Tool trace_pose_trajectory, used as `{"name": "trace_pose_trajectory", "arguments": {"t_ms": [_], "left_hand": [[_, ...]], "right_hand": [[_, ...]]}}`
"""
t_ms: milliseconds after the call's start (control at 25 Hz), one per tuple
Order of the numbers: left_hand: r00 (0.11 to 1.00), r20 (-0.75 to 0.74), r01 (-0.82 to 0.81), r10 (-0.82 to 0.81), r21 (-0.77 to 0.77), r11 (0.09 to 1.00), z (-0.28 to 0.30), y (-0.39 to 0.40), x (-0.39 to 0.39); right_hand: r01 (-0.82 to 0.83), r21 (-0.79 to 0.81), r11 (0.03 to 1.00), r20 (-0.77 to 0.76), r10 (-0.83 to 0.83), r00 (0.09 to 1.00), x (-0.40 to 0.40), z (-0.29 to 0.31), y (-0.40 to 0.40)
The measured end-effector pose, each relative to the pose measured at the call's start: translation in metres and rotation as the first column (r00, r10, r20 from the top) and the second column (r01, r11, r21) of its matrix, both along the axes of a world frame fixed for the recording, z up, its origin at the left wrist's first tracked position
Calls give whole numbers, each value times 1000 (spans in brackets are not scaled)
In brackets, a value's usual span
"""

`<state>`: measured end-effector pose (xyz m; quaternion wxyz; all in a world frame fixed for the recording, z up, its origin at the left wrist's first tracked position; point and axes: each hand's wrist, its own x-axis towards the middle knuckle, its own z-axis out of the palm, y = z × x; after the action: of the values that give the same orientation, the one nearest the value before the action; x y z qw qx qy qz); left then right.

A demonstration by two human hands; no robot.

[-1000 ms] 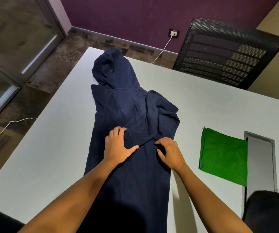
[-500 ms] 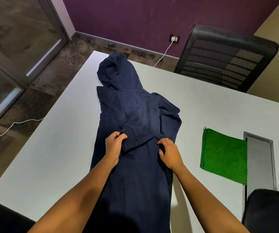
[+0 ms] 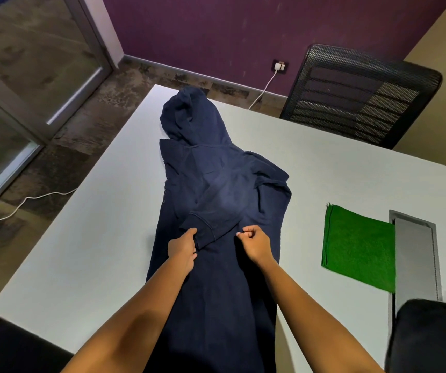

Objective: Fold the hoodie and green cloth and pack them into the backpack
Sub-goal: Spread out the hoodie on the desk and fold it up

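A navy hoodie [image 3: 216, 184] lies lengthwise on the white table [image 3: 82, 238], hood at the far end and hem hanging over the near edge. One sleeve is folded across its body. My left hand [image 3: 183, 247] grips that sleeve's cuff. My right hand [image 3: 254, 242] is just right of the cuff, over the hoodie's body, its fingers curled with no fabric visible between them. The green cloth [image 3: 359, 249] lies folded flat to the right. A black backpack [image 3: 431, 337] shows partly at the bottom right corner.
A grey cable hatch [image 3: 415, 254] is set into the table beside the green cloth. A black mesh chair [image 3: 361, 92] stands at the far right side. A white cable [image 3: 14, 211] trails on the floor to the left, near glass doors.
My left hand went from lying flat on the hoodie to gripping the sleeve cuff. My right hand lifted its flat fingers and curled them. The view shifted slightly.
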<state>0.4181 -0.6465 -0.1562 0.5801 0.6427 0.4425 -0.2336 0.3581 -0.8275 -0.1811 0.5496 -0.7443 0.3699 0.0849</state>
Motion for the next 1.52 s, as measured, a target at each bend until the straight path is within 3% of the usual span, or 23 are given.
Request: {"name": "trace_pose_trajectory", "arguments": {"t_ms": [120,320,400,480,600,760,880,1000,1080,1200,1320,1400,1520], "left_hand": [[983,149,83,-106,154,985,10,-7,6],[999,37,31,-30,-16,999,9,-10,14],[987,141,71,-75,34,997,11,-12,17],[929,359,39,-89,143,989,27,-18,16],[763,640,-150,-90,311,939,55,-11,16],[625,779,-321,53,194,927,89,27,29],[721,675,-358,158,167,919,104,51,34],[879,326,-350,347,-51,935,92,63,22],[963,99,-233,252,-170,957,79,67,3],[998,-62,-23,10,-211,977,53,70,-20],[997,-49,49,-58,-177,983,36,75,-25],[994,107,-2,15,-118,993,30,83,-20],[914,351,-156,206,-165,974,39,97,-10]], "right_hand": [[-103,-77,992,-5,103,995,-11,-2,-7],[-237,-192,952,-30,236,971,-43,-7,-19],[-251,-199,947,-56,245,968,-55,-5,-22],[-266,-268,926,-90,251,964,-67,-5,-24],[-273,-445,853,-215,195,957,-85,-1,-23],[-151,-435,888,-233,51,971,-109,5,-19],[-96,-365,926,-239,6,971,-122,6,-19],[-139,-325,936,-293,40,955,-131,8,-19],[-196,-315,928,-343,81,936,-139,11,-18],[-220,-279,935,-401,95,911,-153,15,-16],[-193,-245,950,-429,72,900,-170,15,-12],[-172,-235,957,-441,52,896,-184,13,-7],[-67,-240,968,-418,-40,908,-201,9,5]]}}
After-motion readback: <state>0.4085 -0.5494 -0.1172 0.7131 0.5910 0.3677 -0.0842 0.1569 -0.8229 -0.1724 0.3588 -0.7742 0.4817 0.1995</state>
